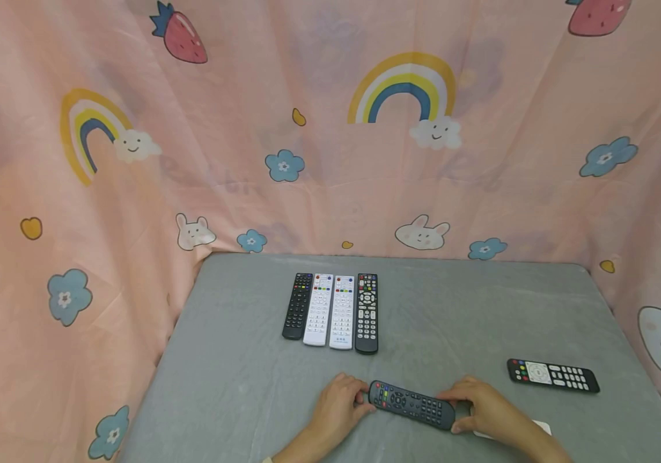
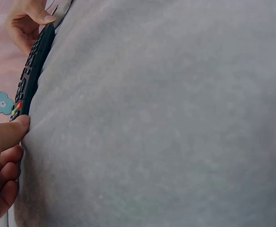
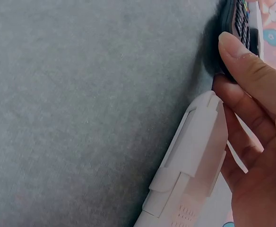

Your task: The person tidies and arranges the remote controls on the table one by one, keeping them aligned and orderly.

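A dark remote control (image 1: 411,404) with coloured buttons lies slantwise near the front of the table, buttons up. My left hand (image 1: 339,404) pinches its left end between thumb and fingers. At the opposite end, my right hand (image 1: 483,408) grips it with thumb and index finger. In the right wrist view, a white remote (image 3: 187,163) lies beside my right hand, its back with the battery cover showing. From the head view, only a corner of that white remote (image 1: 543,426) peeks out from under my right forearm.
Farther back stands a side-by-side row: a slim black remote (image 1: 298,306), a white remote (image 1: 318,310), another white remote (image 1: 342,312) and a black remote (image 1: 367,314). One more black remote (image 1: 553,375) lies at right on the grey table (image 1: 220,360). Behind hangs a pink curtain (image 1: 330,206).
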`<control>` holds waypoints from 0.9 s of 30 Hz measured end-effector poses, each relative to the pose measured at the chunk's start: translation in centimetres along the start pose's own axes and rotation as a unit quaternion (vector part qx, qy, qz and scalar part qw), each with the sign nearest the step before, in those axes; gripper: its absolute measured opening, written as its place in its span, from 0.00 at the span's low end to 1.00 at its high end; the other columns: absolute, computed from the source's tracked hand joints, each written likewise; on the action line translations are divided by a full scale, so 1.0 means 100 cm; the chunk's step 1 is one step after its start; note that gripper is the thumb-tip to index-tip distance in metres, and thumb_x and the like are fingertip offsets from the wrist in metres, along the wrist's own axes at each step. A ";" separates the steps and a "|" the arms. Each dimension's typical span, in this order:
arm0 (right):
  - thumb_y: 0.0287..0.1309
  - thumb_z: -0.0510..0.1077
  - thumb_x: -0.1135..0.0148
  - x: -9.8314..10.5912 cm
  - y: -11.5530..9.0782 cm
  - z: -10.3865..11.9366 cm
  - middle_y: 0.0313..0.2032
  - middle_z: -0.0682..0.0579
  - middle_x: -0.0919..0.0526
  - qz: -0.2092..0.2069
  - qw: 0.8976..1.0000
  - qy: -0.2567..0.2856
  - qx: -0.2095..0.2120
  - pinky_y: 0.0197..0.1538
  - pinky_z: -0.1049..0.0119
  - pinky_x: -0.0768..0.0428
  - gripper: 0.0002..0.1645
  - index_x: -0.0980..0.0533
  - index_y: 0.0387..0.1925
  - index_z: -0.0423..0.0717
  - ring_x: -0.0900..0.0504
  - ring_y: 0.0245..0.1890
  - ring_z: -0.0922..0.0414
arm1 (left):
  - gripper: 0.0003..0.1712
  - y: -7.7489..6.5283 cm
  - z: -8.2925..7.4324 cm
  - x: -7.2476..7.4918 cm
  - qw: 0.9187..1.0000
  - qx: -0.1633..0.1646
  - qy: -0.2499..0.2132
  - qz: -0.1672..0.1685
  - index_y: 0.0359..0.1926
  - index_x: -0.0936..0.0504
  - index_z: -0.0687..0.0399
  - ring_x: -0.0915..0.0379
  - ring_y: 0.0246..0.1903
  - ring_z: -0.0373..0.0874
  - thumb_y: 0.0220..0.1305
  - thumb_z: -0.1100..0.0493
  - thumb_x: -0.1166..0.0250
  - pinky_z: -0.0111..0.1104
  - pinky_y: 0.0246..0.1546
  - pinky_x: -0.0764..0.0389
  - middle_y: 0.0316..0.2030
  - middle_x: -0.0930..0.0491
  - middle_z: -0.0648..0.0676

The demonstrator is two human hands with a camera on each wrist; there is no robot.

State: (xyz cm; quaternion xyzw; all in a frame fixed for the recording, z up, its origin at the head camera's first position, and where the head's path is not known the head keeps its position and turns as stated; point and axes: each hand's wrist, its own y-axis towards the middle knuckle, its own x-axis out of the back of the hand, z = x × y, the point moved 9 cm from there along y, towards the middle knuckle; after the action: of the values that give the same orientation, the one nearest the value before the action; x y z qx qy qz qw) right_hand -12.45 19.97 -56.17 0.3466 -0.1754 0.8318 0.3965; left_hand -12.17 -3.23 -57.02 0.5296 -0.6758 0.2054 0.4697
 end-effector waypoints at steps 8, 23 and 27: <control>0.38 0.56 0.21 0.001 0.003 0.005 0.33 0.66 0.20 -0.021 1.000 -0.014 -0.010 0.34 0.71 0.28 0.31 0.15 0.47 0.49 0.30 0.34 0.71 | 0.15 0.007 0.006 0.007 0.999 0.014 -0.036 0.003 0.38 0.13 0.50 0.33 0.28 0.27 0.48 0.52 0.23 0.17 0.30 0.32 0.25 0.19 0.40; 0.41 0.57 0.23 0.010 0.018 0.018 0.32 0.65 0.19 -0.049 0.997 0.015 -0.058 0.36 0.70 0.20 0.33 0.17 0.50 0.46 0.26 0.32 0.73 | 0.19 0.034 0.016 0.039 0.996 0.018 -0.074 -0.042 0.43 0.13 0.55 0.22 0.30 0.33 0.47 0.58 0.23 0.22 0.34 0.22 0.29 0.13 0.47; 0.40 0.52 0.21 0.012 0.021 0.022 0.30 0.62 0.19 -0.069 0.996 0.043 -0.043 0.31 0.72 0.21 0.32 0.17 0.48 0.40 0.26 0.30 0.73 | 0.19 0.041 0.017 0.043 0.997 0.011 -0.056 -0.042 0.43 0.12 0.54 0.23 0.30 0.33 0.47 0.57 0.23 0.22 0.34 0.24 0.29 0.13 0.45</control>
State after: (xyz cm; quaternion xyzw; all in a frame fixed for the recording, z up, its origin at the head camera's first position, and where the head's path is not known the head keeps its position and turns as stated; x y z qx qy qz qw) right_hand -13.67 18.07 -53.85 0.3043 -0.1694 0.8084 0.4745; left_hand -16.58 -5.36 -53.24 0.5735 -0.6758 0.1632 0.4333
